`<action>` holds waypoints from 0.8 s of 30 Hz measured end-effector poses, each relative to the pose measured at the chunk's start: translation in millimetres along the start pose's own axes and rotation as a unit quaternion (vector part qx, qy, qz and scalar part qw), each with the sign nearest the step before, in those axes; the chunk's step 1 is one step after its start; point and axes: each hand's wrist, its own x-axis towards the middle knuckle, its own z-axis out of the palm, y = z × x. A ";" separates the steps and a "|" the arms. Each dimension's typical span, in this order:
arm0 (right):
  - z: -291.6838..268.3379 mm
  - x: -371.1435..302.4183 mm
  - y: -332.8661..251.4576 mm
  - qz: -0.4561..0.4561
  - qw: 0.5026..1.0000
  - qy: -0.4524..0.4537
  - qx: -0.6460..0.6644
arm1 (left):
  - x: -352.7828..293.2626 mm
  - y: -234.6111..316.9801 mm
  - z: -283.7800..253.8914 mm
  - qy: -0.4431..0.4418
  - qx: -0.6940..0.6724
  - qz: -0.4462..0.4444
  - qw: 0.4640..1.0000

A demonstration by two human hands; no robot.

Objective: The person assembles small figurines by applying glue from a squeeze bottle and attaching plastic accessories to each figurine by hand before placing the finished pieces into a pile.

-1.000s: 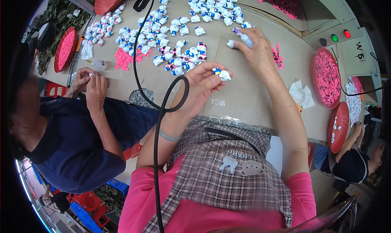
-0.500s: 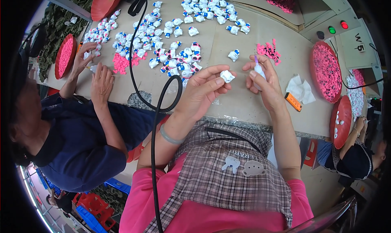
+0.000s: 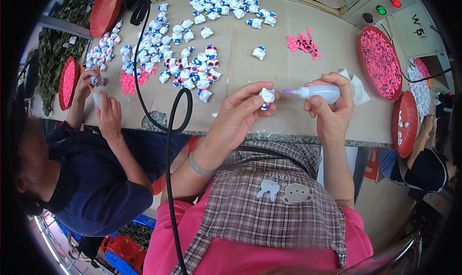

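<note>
Over the tabletop, frame centre, you hold: one white-and-blue figurine, left hand, fingers clamped on it, seemingly so its head shows; just right, one squeeze bottle, right hand, fingers wrapped round it, levelled apparently to aim its purple nozzle there.

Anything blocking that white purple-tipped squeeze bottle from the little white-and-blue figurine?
Nothing visible does: the right hand aims the thin purple tip of the white plastic bottle at the small white-and-blue figurine in the left hand. Left fingertips show beside the figurine, near the tip.
</note>
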 end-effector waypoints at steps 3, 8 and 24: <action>0.6 -7.5 -5.3 -0.036 0.997 0.016 -0.062 | 0.5 -7.8 -1.8 -0.004 0.018 0.022 1.000; -1.3 -15.6 -3.9 -0.097 0.987 0.025 -0.127 | 1.4 -7.6 7.4 -0.007 0.073 0.058 0.996; -3.4 -19.8 -4.9 -0.254 0.922 -0.005 -0.292 | 1.5 -11.7 6.9 -0.006 0.115 0.086 0.990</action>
